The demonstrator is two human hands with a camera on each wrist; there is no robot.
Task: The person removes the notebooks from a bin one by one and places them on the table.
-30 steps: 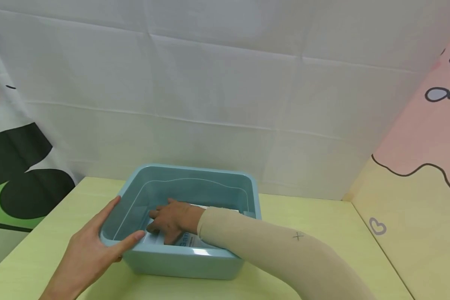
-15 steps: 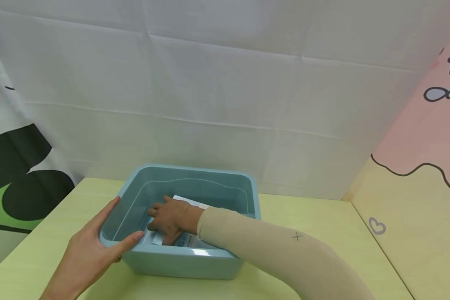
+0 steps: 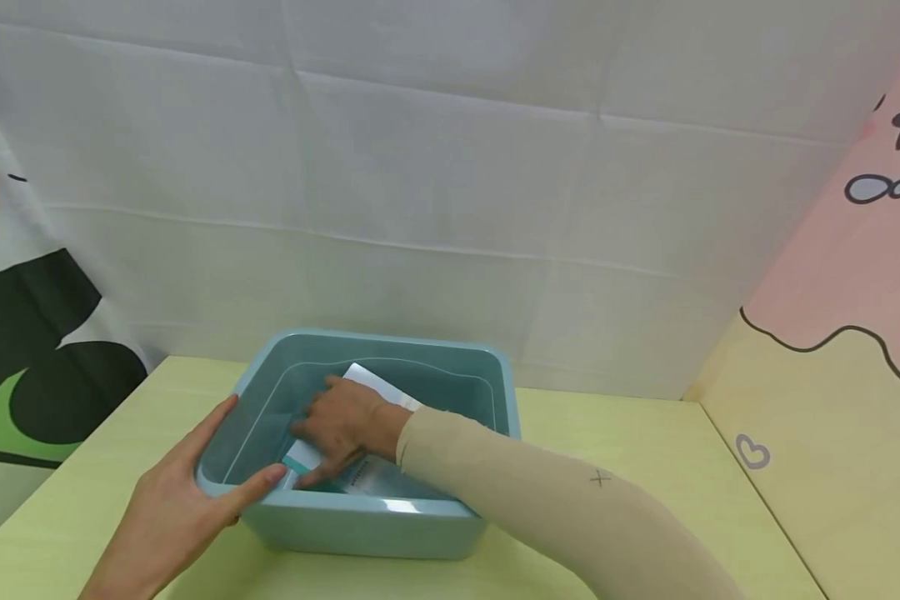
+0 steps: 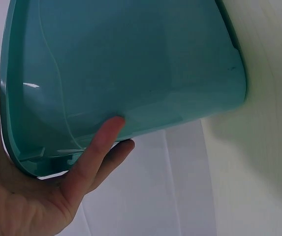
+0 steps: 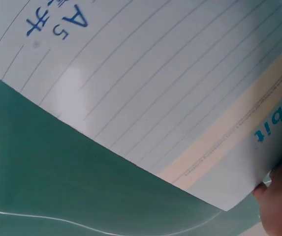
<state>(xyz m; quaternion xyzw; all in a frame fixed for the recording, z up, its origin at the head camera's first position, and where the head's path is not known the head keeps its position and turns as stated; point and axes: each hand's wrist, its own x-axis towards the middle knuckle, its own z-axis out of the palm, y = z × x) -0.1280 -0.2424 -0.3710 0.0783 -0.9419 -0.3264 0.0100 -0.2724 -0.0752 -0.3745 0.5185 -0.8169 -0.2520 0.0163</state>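
Observation:
My left hand (image 3: 172,500) grips the near left corner of a blue-green plastic bin (image 3: 375,525). In the left wrist view, the fingers lie against the bin's outer wall, close under its rim. My right hand (image 3: 341,425) is down inside the bin, holding a lined A5 notebook (image 3: 378,385) at its edge. That notebook (image 5: 145,83) fills much of the right wrist view, with blue lettering and a peach stripe on its cover. It lies tilted across the bin. Part of the notebook and whatever lies under it are hidden by the right hand and sleeve.
The bin stands on a pale yellow table (image 3: 607,467). Behind it hangs a white cloth (image 3: 435,200). A pink and yellow printed panel (image 3: 832,333) borders the right side, and a cartoon-printed cloth (image 3: 37,333) the left.
The notebook has turned and risen towards the bin's far wall, showing more of its far corner. My right hand has shifted with it. The left hand and bin stay put.

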